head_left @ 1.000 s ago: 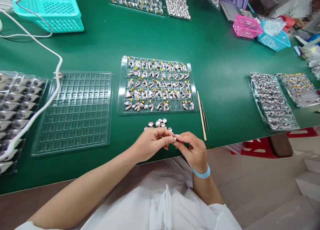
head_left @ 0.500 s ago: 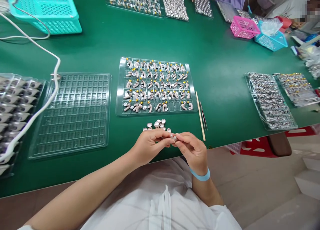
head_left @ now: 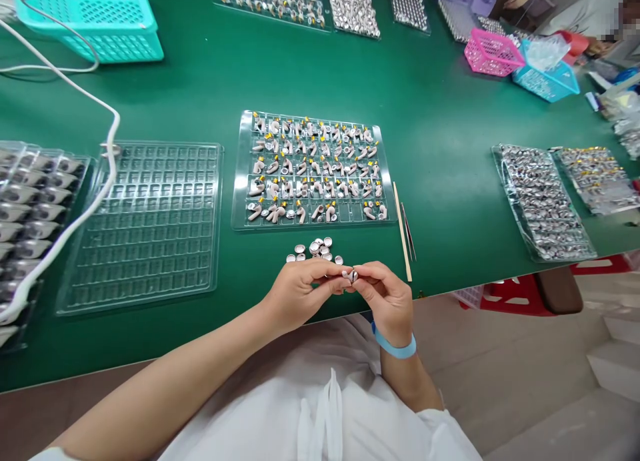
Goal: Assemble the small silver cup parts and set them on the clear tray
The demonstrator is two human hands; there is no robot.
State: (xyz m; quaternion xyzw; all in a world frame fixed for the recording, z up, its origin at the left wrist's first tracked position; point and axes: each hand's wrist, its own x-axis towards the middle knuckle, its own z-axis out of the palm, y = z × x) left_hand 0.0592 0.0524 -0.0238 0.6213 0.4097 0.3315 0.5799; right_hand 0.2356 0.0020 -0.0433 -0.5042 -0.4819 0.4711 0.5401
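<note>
Head view: left hand and right hand meet at the near edge of the table. Both grips are pinched narrow on one small part, held between the fingertips. Loose silver caps lie just beyond the hands. The filled tray sits further back, with a wooden stick beside it.

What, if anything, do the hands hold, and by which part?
A tiny silvery piece, pinched between fingertips of left hand and right hand; which part is unclear.
</note>
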